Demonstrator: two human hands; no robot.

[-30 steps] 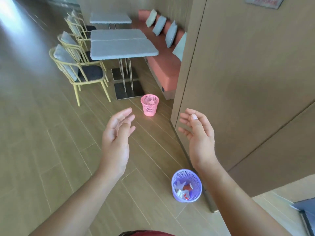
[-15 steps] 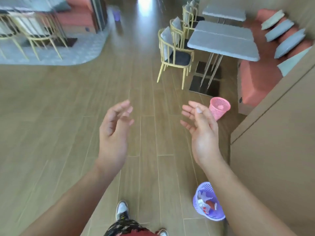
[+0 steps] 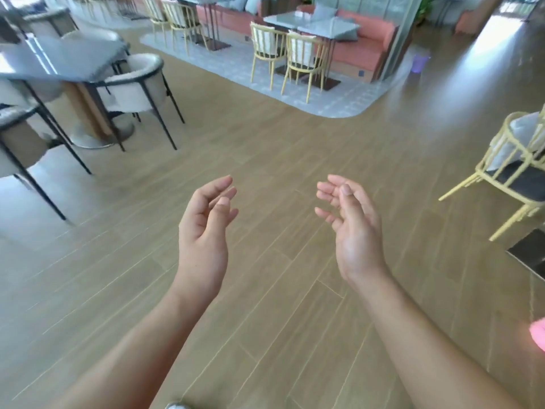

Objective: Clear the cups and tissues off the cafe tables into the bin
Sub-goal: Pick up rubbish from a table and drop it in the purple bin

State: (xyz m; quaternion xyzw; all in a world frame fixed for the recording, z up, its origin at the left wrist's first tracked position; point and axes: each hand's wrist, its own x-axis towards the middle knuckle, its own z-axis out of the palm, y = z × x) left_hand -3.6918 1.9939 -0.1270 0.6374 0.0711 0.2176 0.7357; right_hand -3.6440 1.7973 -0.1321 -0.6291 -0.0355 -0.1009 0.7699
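Swinging away, the view is putting the pink bin [image 3: 538, 335] at its right edge, nearer the right hand [image 3: 354, 231] than the left hand [image 3: 203, 231]. Both are hovering released, empty. No cups or tissues are showing; cafe tables [image 3: 309, 20] are lying far beyond the bin.

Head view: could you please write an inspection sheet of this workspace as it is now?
Surface: wood floor; grey table at left.
Job's things: no cups or tissues seen; pink blur at right edge, perhaps a bin.
Clutter: nothing seen.
Grippers: left hand and right hand raised, open, holding nothing.
Cables: nothing seen.
Surroundings: yellow chairs, orange sofa at the back.
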